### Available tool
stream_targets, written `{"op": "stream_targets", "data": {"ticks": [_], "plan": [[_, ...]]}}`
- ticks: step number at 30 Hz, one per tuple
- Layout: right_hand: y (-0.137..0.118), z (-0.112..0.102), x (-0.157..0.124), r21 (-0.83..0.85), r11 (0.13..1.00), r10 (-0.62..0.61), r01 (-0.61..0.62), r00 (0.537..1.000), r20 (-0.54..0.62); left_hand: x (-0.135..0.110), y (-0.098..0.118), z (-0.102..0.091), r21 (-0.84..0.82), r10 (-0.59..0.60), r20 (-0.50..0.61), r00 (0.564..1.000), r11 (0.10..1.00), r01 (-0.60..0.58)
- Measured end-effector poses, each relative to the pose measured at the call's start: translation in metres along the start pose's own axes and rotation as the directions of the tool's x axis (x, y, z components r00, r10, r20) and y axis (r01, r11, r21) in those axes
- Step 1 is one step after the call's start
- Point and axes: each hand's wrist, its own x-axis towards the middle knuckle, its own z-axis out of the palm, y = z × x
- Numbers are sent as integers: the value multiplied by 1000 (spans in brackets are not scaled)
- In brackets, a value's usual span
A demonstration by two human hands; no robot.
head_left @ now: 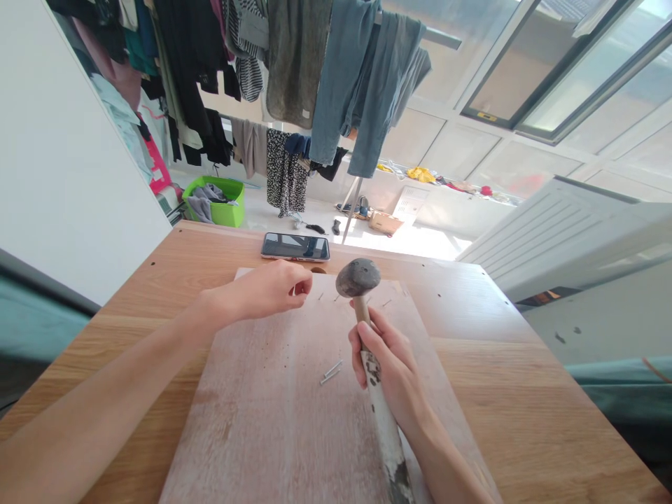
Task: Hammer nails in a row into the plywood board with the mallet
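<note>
A worn wooden board (pixel 273 413) lies on a wooden table (pixel 525 406). My right hand (pixel 386 364) is wrapped round the pale handle of a hammer (pixel 358 278), whose dark round head is raised over the board's far part. My left hand (pixel 273 288) rests near the board's far edge with fingertips pinched together, seemingly on a small nail that I cannot make out clearly. Two loose nails (pixel 330 372) lie on the board left of my right hand. A few nails (pixel 387 303) stick up from the board near the hammer head.
A dark phone (pixel 295 246) lies flat at the table's far edge. Beyond it clothes (pixel 336 77) hang on a rack, and a green basket (pixel 220 203) of laundry stands on the floor. A white wall is at left, a white louvred unit (pixel 556 224) at right.
</note>
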Motion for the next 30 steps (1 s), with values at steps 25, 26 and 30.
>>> {"op": "stream_targets", "data": {"ticks": [25, 26, 30], "plan": [[-6, 2, -1, -41, 999, 10, -10, 1000, 3, 0, -2, 0, -24, 45, -55, 997, 999, -47], [-5, 2, -1, -39, 999, 11, -11, 1000, 5, 0, -3, 0, -29, 46, -55, 997, 998, -48], [-2, 1, -1, -32, 999, 15, -15, 1000, 8, 0, -3, 2, -42, 46, -42, 998, 998, -48]]}}
